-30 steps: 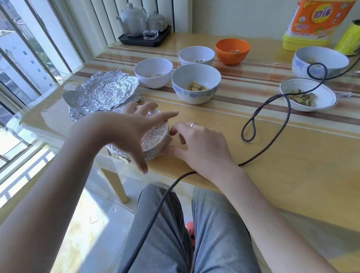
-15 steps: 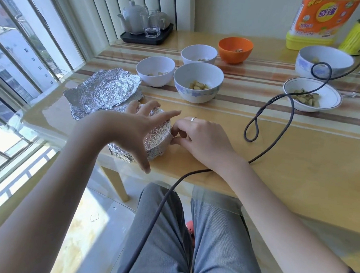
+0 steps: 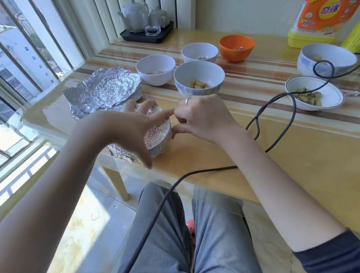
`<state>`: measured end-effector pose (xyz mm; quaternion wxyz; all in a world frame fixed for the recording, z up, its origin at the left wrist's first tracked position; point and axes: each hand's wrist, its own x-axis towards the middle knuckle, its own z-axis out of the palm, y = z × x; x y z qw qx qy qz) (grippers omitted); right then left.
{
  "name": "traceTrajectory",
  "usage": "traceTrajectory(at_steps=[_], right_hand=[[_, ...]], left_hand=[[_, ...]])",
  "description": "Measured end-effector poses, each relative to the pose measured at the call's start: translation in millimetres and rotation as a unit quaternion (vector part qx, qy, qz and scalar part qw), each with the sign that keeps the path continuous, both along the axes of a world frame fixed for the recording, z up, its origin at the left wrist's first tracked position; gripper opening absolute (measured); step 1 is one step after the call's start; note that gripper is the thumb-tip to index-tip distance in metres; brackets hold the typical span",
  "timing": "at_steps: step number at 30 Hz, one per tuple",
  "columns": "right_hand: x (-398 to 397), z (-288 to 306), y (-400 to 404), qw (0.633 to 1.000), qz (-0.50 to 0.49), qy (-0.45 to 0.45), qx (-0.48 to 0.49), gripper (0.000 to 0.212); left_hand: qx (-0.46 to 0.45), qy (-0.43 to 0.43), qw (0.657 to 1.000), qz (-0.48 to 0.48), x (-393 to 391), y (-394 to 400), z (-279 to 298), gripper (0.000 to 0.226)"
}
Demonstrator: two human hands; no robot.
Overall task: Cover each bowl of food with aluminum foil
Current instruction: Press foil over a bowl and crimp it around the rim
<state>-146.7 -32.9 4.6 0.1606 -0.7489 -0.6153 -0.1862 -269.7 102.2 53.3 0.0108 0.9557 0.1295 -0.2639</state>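
Where the tabletop (image 3: 299, 155) meets its near-left edge, a foil-wrapped bowl (image 3: 158, 135) sits crinkled and silver, its contents hidden. The left hand (image 3: 133, 131) cups its near-left side with fingers spread and straight; the right hand (image 3: 205, 119) pinches foil at the right rim. Loose foil sheets (image 3: 102, 90) lie far-left; uncovered bowls (image 3: 198, 79) stand beyond.

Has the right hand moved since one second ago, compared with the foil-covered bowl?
Yes. The right hand has moved up the right side of the foil-covered bowl, from near its base toward its rim.
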Motion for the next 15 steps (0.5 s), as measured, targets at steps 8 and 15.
traceTrajectory(at_steps=[8,15], right_hand=[[-46.0,-21.6,-36.6,0.989,-0.082,0.121,0.011,0.037],[-53.3,-34.8,-20.6,0.990,-0.102,0.069,0.069,0.037]], left_hand=[[-0.011,0.008,0.999,0.042,-2.3,-7.5,7.0,0.151],[-0.022,0.007,1.000,0.004,-7.8,-4.0,4.7,0.142]])
